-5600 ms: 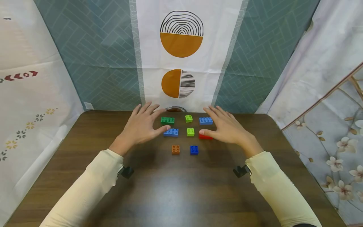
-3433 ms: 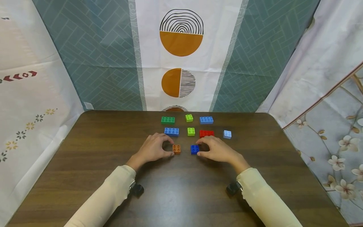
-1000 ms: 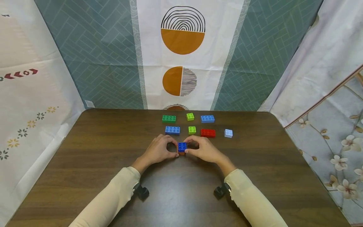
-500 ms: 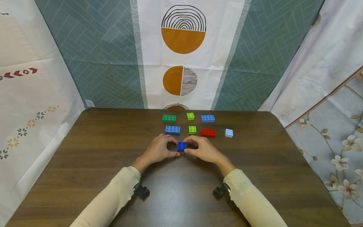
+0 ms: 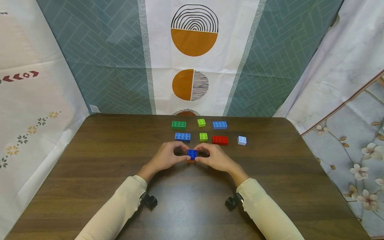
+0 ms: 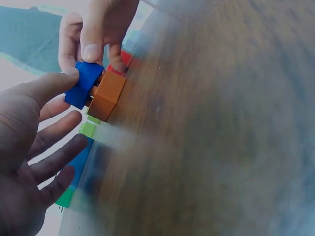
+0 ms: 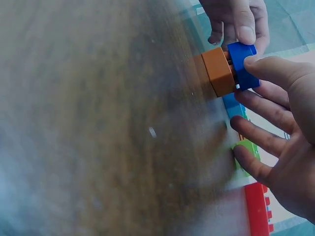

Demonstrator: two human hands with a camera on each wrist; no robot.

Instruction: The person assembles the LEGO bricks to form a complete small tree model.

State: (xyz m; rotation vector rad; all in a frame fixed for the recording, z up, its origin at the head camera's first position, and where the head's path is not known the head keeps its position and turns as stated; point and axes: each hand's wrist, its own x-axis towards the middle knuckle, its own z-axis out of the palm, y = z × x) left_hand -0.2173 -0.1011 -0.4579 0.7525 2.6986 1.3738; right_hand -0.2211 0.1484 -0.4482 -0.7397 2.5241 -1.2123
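Surface [image 5: 186,210] of dark wood fills the lower part of the head view, where the left hand [image 5: 166,155] and the right hand [image 5: 216,157] meet near the middle. Each grip pinches one side of a dark blue brick [image 5: 192,154], which sits above an orange brick [image 5: 191,161]. Beyond them, the far row runs from a green brick [image 5: 178,125] through a lime brick [image 5: 201,122] to a mid-blue brick [image 5: 220,125]. In the nearer row are a second mid-blue brick [image 5: 182,137], a second lime brick [image 5: 203,137], a red brick [image 5: 220,140] and, apart at the right, a pale blue brick [image 5: 242,140].

In the left wrist view, the left thumb presses the dark blue brick, while the outer fingers spread away from it. Orange studs show in a narrow gap between the dark blue brick and the orange brick.

In the right wrist view, the right thumb lies on the dark blue brick, with the outer fingers extended below. The same gap shows, and the red brick reaches the lower edge.
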